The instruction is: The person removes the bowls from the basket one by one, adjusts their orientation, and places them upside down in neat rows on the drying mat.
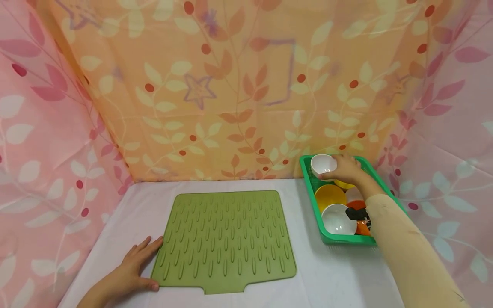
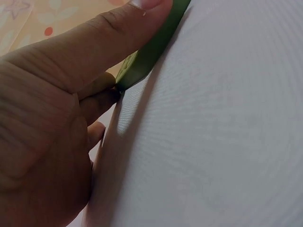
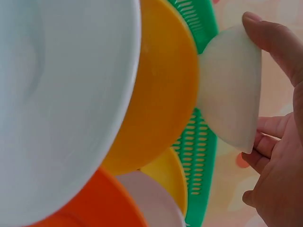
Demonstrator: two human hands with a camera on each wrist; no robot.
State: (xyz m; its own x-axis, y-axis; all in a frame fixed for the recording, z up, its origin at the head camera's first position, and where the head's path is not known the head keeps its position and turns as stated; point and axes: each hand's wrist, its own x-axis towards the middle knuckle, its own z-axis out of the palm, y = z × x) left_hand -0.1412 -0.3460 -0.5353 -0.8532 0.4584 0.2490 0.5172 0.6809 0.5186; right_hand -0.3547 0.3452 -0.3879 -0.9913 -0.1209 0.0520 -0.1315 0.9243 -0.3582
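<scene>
Two hands are stretched out over the white, cloth-covered surface [image 1: 308, 273], well apart. On the left, the left hand [image 1: 132, 267] rests towards the near left corner of the surface, fingers extended and uncurled, touching the left edge of a flat, olive-green, rubbery-looking mat [image 1: 227, 239]; its thumb is at the mat's near left corner. Further right, that mat lies flat, rounded at the corners, covered in rows of raised oblong ridges, with a small tab jutting from its near edge. Behind it, beyond the far edge of the surface, hangs a peach-orange leaf-patterned sheet [image 1: 231, 128].

Along the right edge of the surface stands a bright green, rectangular plastic basket [image 1: 335, 238] with slotted sides. At its far left corner the right hand [image 1: 346, 169] grips a small, round white bowl [image 1: 322, 166], thumb on one side of the rim and fingers on the other. I can't tell whether that bowl touches the basket. Inside, a glossy white round bowl [image 1: 339, 220] sits at the near left corner, with a deep-yellow round bowl [image 1: 330, 196] just behind it. To their right are a pale round bowl [image 1: 353, 194] and an orange bowl [image 1: 356, 205], partly hidden by the cream sleeve [image 1: 408, 248].
</scene>
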